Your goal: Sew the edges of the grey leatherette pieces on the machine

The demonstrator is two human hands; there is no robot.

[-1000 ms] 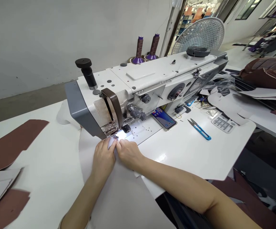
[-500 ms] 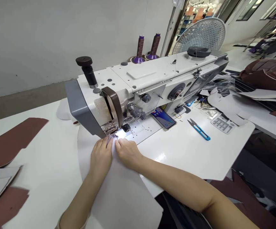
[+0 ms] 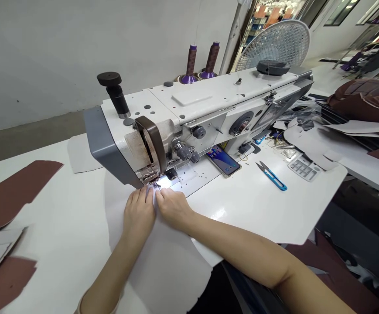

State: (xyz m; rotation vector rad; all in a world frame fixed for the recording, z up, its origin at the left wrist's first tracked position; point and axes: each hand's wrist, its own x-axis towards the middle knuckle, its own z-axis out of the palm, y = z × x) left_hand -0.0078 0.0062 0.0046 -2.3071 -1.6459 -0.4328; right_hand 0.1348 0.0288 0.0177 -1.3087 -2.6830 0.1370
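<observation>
A sewing machine (image 3: pixel 202 104) stands in front of me, its lamp lighting the needle area. Under the presser foot runs a pale fabric panel (image 3: pixel 169 261), which hangs over the table's near edge. My left hand (image 3: pixel 139 211) lies on the panel just left of the foot, fingers stretched forward and pressing it flat. Close beside it, my right hand (image 3: pixel 173 208) has curled fingers and pinches the panel's edge at the foot. Its fingertips are partly hidden. Part of the panel shows again behind the machine head.
Blue thread snips (image 3: pixel 271 175) and a phone (image 3: pixel 223 160) lie right of the needle. Brown cut pieces (image 3: pixel 15 192) are spread at left. Two brown thread cones (image 3: pixel 191 63) and a fan (image 3: pixel 276 46) stand behind. More pieces (image 3: pixel 362 102) pile up at right.
The fabric panel has moved forward under the foot, with more of it showing behind the machine head and its near edge drawn in. Both hands keep their place by the foot.
</observation>
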